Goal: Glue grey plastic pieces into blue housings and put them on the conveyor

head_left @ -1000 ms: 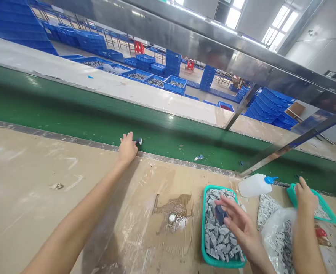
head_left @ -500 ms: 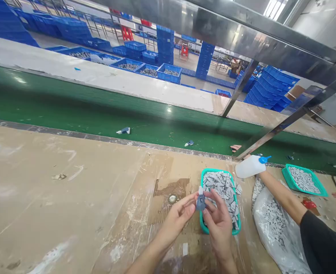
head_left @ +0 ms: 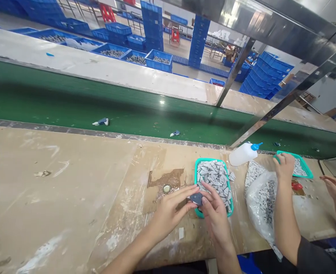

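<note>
Between my two hands is a small dark blue-grey plastic part point(head_left: 196, 198), pinched in the fingertips just above the near-left side of a teal basket point(head_left: 196, 173). My left hand point(head_left: 170, 209) is closed on the part's left side, thumb below and fingers above. From the other side, my right hand point(head_left: 216, 211) grips it with thumb and fingers. Flat light-grey pieces point(head_left: 213, 173) fill the basket. A bottle cap point(head_left: 167, 188) lies on a brown cardboard patch left of the basket.
Beyond the table edge runs a green conveyor belt point(head_left: 136, 114) carrying a few blue-and-white parts point(head_left: 101, 121). A white squeeze bottle point(head_left: 242, 154) lies right of my basket, near a metal post point(head_left: 236, 72). At right, a co-worker's hand point(head_left: 285, 164) is over another teal basket point(head_left: 306, 171), behind a plastic bag point(head_left: 256, 201).
The part has been turned in my fingers, and its white tip no longer shows. The co-worker's hand has come back from the belt to their basket. The view has shifted.
</note>
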Available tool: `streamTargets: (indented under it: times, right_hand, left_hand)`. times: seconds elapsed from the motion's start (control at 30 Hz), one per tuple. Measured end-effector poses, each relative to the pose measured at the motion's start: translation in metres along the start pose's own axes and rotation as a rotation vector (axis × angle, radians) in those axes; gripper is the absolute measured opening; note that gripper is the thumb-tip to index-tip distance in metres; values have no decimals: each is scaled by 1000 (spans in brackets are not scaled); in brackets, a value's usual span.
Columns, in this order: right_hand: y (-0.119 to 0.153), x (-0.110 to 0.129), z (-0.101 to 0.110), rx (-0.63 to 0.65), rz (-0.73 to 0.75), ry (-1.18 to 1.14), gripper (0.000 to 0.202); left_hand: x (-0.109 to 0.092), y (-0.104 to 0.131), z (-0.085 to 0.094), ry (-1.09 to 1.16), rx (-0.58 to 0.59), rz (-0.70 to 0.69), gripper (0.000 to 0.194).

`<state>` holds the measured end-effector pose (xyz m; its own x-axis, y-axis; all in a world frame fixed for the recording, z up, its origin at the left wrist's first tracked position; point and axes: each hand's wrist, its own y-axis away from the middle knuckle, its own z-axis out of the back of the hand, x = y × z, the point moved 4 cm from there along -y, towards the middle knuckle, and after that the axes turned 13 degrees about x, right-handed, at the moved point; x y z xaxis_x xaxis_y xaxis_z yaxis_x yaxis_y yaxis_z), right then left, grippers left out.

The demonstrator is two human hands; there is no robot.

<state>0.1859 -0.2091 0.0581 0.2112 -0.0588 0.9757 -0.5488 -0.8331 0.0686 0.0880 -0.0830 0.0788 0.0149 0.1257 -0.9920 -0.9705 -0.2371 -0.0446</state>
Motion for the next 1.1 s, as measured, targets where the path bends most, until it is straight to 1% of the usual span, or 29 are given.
streamTargets:
  times: [0.1,0.2,0.27,0.33,0.4,0.47,0.5,0.53,0.57,0.63,0.7,0.73,0.83,0.93,0.97,1.0,1.07,1.1]
  right_hand:
    - [-1,-5,-2,-82,-29,-31,46]
    - [0,-8,-5,-131,-59,-25,46]
    - [2,-9,-3,-161,-107,-15,46]
    - [4,-8,6,-207,-145,38,46]
    - [6,-5,21,-273,-152,183,46]
    - [5,2,39,-345,-124,449,44]
    - [3,7,46,-365,-101,614,41]
    - [-1,11,52,-360,-74,787,37]
    - [-6,13,55,-323,-56,966,33]
    - [-20,14,55,-169,-73,1273,29]
    - [-36,10,52,-27,-130,1459,27]
    - [-42,7,49,14,-157,1512,25]
    - [-59,0,40,64,-201,1596,20]
    - [-69,-7,33,76,-242,1685,19]
    - [-70,-9,31,76,-255,1706,20]
    - [-71,-11,29,76,-267,1722,21]
    - [-71,-14,26,80,-286,1740,21]
    - [-70,-16,25,87,-292,1743,21]
  left_hand:
    - [4,3,-2,22,-50,6,34]
    - [12,4,2,101,-92,21,23]
    - [22,3,9,224,-111,91,22]
    - [35,0,19,395,-111,185,28]
    - [46,-3,32,567,-99,256,39]
    - [54,-5,47,683,-118,302,48]
    - [57,-5,55,722,-149,312,51]
    - [59,-4,63,741,-189,317,54]
    - [60,-3,71,738,-227,319,57]
    - [63,0,84,699,-283,311,62]
    - [65,4,94,675,-319,290,68]
    - [67,6,98,673,-338,275,69]
    - [73,11,106,654,-391,244,67]
    - [80,12,114,528,-421,283,66]
    - [81,10,120,442,-429,297,63]
    - [82,6,129,309,-434,308,57]
    - [79,-9,152,-26,-442,322,41]
    - [77,-20,165,-209,-442,329,35]
